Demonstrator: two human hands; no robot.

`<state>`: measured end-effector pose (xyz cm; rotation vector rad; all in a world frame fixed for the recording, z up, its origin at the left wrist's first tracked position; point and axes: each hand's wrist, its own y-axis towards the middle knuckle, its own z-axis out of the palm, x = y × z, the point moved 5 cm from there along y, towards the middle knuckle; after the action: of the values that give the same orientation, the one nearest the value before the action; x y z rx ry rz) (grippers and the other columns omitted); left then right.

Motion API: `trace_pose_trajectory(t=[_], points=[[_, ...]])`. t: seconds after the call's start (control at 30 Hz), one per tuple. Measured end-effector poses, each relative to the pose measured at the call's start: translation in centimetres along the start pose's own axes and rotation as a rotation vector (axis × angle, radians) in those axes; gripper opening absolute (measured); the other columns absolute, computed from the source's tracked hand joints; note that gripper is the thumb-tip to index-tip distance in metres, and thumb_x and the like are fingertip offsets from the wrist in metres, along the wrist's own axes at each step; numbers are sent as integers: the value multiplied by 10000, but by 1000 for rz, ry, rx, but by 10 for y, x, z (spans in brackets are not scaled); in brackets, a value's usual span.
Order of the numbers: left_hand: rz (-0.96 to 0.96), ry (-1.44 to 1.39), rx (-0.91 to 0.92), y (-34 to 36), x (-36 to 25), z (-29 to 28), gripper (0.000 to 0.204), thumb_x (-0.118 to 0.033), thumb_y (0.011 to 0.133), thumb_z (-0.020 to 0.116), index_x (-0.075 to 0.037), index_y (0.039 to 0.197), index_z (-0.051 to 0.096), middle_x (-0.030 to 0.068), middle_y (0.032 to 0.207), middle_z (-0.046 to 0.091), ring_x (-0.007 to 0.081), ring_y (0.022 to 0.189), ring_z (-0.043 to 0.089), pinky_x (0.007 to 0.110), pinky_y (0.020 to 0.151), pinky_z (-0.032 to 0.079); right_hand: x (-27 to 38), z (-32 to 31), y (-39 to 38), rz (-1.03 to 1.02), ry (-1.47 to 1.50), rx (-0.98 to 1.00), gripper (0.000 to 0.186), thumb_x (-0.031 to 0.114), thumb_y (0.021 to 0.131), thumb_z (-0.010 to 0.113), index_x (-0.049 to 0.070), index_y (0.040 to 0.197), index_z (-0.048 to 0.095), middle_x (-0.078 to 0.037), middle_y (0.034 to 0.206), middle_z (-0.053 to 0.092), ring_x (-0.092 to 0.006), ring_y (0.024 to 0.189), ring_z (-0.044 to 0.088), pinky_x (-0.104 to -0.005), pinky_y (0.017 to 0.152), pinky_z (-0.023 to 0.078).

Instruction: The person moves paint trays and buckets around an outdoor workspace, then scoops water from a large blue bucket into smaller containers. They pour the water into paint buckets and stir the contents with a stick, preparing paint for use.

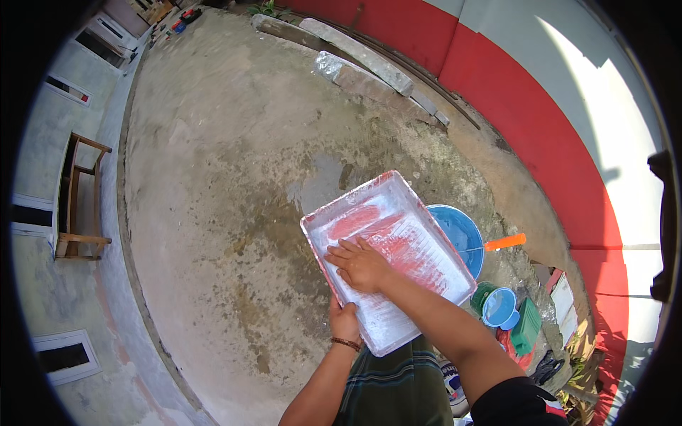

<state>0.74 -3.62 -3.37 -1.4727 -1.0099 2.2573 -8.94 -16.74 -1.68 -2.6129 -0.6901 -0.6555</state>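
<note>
My left hand (pixel 344 321) grips the near left edge of a rectangular paint tray (pixel 419 255), with the thumb over the rim. The tray is tilted above the ground, its whitish ridged inside smeared with red and white paint. My right hand (pixel 360 266) lies on the inside of the tray at the left part, fingers stretched and slightly spread. Just beyond the tray's right side is a blue bucket (pixel 455 224), partly hidden by it, with an orange handle (pixel 503 241) sticking out over its rim.
Small blue containers (pixel 497 307), a green plastic tray (pixel 524 326) and red plastic (pixel 510 348) lie at the right. Long slabs (pixel 355 50) lie beside the red-and-grey wall (pixel 526 121). A wooden bench (pixel 84 241) stands by the left wall, on the concrete yard (pixel 192 163).
</note>
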Motion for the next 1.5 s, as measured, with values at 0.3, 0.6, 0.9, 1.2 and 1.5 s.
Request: trace_pose_trajectory(t=[0.3, 0.6, 0.9, 1.2, 1.5], points=[[404, 335, -243, 10, -107, -32, 761, 103, 735, 435, -30, 1476, 320, 47, 1076, 637, 170, 876, 627, 292, 769, 489, -45, -16, -106, 249, 306, -591, 300, 168, 849, 627, 1, 1097, 654, -198, 1126, 647, -366, 1071, 598, -427, 946, 469], [537, 1558, -303, 129, -193, 39, 278, -93, 830, 552, -8, 1076, 456, 261, 1017, 649, 446, 867, 653, 515, 773, 527, -118, 81, -217, 773, 406, -443, 300, 196, 792, 672, -27, 992, 682, -234, 987, 673, -375, 917, 654, -434, 835, 515], [800, 1626, -445, 129, -254, 43, 346, -50, 856, 527, -64, 1187, 428, 188, 1074, 630, 409, 862, 662, 496, 711, 543, -218, 112, -221, 840, 344, -473, 285, 193, 773, 658, -22, 960, 669, -215, 912, 674, -376, 816, 653, -427, 758, 525], [667, 647, -416, 146, -188, -43, 427, 55, 758, 548, -3, 1181, 527, 117, 1021, 648, 208, 923, 620, 310, 851, 462, -239, 157, -215, 1192, 2079, -796, 257, 294, 888, 615, 114, 726, 531, -41, 658, 513, -184, 585, 508, -328, 569, 443], [493, 361, -354, 113, -120, 21, 417, 82, 770, 555, -5, 1176, 517, 123, 1088, 619, 220, 957, 609, 329, 856, 463, 17, -26, -39, 120, 809, -482, 292, 166, 932, 554, -21, 1148, 618, -175, 1154, 629, -312, 1145, 565, -382, 977, 449]])
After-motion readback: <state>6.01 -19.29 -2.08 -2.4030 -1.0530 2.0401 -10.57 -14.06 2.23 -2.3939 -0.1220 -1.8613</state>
